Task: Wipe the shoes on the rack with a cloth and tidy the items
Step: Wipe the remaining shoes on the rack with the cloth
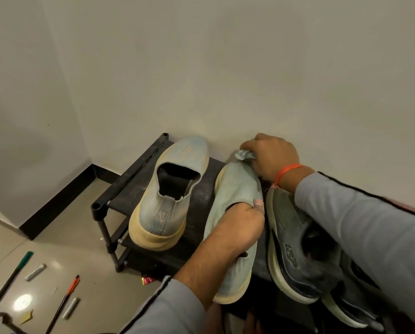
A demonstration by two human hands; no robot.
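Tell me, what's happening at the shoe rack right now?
Left hand grips pale shoe. Right hand presses cloth on its toe. Dark shoe crowds alongside.

Rack [119, 186]: in corner, back against wall [225, 68]. Top shelf, L to R: slip-on shoe [170, 189]; 2nd slip-on shoe [235, 196], tilted, w/ left hand [235, 227] in its opening; two sneakers [295, 251] at R end, under right forearm. Right hand [271, 155] w/ cloth [246, 155] on toe of 2nd shoe, by wall. Floor L of rack: pens & markers [35, 272]; wrapper [147, 280] at rack foot.
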